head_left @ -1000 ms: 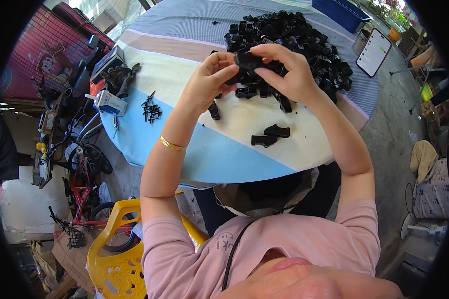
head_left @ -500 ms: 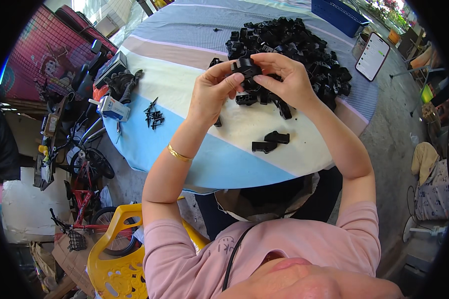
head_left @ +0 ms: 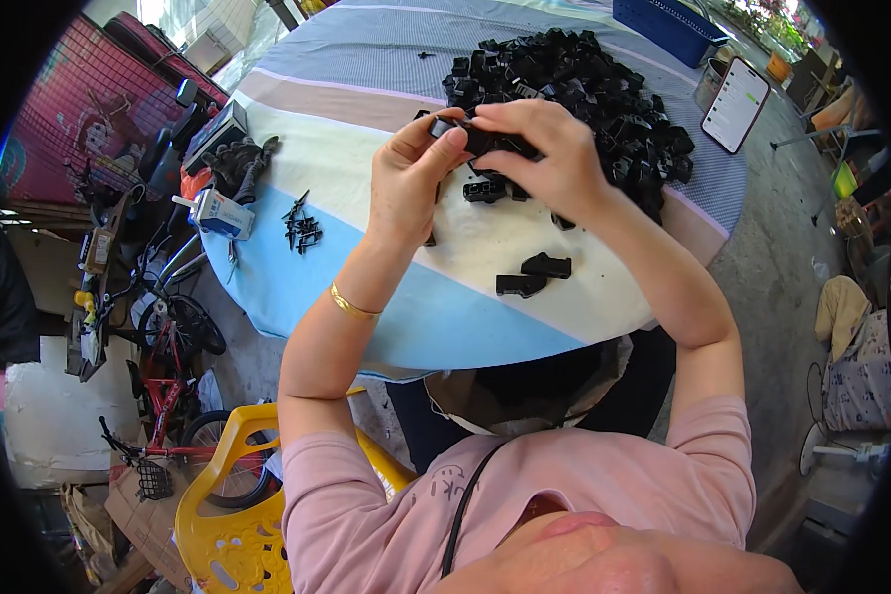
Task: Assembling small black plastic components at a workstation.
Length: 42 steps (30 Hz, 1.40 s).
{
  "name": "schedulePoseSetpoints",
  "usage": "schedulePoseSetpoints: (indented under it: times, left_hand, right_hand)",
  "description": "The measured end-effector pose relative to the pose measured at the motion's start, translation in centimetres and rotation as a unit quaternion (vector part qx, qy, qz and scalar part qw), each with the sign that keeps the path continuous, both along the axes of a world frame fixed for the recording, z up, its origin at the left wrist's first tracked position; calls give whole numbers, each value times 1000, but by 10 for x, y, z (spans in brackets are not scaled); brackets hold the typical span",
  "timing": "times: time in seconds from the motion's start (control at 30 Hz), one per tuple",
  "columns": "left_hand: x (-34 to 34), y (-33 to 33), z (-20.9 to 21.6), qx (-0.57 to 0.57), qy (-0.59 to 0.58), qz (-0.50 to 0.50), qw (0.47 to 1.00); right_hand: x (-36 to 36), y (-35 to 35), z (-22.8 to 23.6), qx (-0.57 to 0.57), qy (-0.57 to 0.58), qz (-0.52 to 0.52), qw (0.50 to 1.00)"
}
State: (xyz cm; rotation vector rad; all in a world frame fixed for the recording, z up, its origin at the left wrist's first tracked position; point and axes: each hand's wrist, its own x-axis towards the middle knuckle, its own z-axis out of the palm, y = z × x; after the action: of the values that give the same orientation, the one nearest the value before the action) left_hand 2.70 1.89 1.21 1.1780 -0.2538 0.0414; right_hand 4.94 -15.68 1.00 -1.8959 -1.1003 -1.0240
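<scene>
Over the far middle of the table, my left hand [head_left: 408,178] pinches a small black plastic part [head_left: 444,127] between thumb and fingers. Close beside it on the right is my right hand [head_left: 554,153], slightly blurred, its thumb and fingers spread apart. Black pieces show in the gap between them, apparently lying on the table behind. A large heap of similar black plastic parts [head_left: 604,99] spreads beyond my right hand. Two loose black parts [head_left: 533,275] lie nearer to me, and another black part [head_left: 484,190] sits just below my hands.
On the striped tablecloth [head_left: 366,332], small black pins [head_left: 302,226] lie at left near a white-and-blue box [head_left: 223,214] and dark gloves [head_left: 238,163]. A phone [head_left: 736,104] and a blue basket [head_left: 668,30] stand at far right. A yellow chair [head_left: 233,525] is at my left.
My left hand has moved slightly left with the black part. My right hand has loosened from it, its fingers and thumb spreading apart.
</scene>
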Motion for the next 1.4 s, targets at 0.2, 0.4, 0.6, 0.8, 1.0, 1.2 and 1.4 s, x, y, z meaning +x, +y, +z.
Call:
schedulePoseSetpoints:
  times: [0.2, 0.4, 0.6, 0.8, 1.0, 1.2, 1.4]
  left_hand:
    - [-14, 4, 10, 461, -121, -234, 847]
    - [-20, -5, 1, 525, -186, -224, 799]
    - [7, 2, -26, 610, -233, 46, 756]
    - [4, -2, -19, 603, -188, 27, 775]
    - [12, -5, -19, 533, -183, 109, 819]
    - [19, -1, -18, 335, -65, 125, 932]
    - [18, 2, -14, 206, -8, 63, 976]
  right_hand:
    - [44, -53, 4, 134, 223, -115, 959]
    - [43, -28, -14, -178, 95, -184, 962]
    - [41, -9, -24, -281, 113, -231, 924]
    - [31, -23, -6, -291, 185, -191, 919]
    - [27, -20, -5, -357, 199, -221, 886]
    - [32, -26, -7, -281, 187, -209, 918]
    - [32, -28, -6, -101, 255, -164, 948]
